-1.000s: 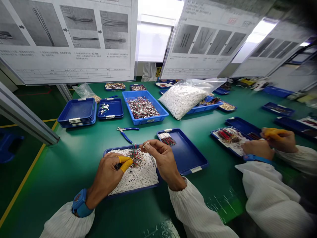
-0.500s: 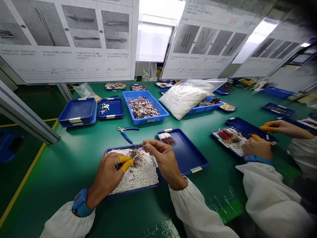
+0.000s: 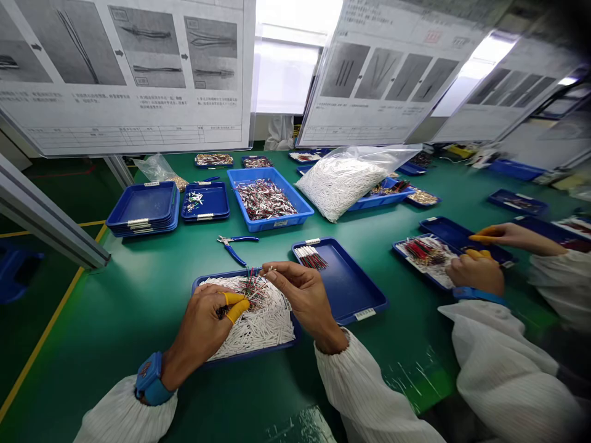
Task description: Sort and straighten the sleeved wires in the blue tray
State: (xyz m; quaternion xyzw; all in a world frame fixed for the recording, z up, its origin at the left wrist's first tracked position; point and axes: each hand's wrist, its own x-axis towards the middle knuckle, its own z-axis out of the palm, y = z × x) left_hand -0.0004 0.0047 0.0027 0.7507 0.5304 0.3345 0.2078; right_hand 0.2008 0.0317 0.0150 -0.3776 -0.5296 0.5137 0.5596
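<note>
Yellow-capped fingers of the left hand (image 3: 203, 320) pinch a bunch of thin coloured wires (image 3: 251, 283), ends jutting beyond the fingertips. Just beside them, fingertips of the right hand (image 3: 305, 301) grip a small pale piece (image 3: 270, 269); beneath both hands' fingers lie white tubes (image 3: 258, 329) in a blue tray (image 3: 263, 352).

Your left hand (image 3: 201, 323): yellow finger cots (image 3: 237, 310) on thumb and index finger, close-fitting. Behind left hand, at wrist: blue wristband (image 3: 162, 390) carrying boxy blue module (image 3: 150, 376); small reddish marking (image 3: 146, 368) on module, too small to read. Further behind left hand: your left sleeve (image 3: 127, 412), white, fine-lined fabric, gathered at wrist. Behind right hand (image 3: 307, 298): your right sleeve (image 3: 369, 394), white, same fine lines, loose cut, gathered at wrist.
</note>
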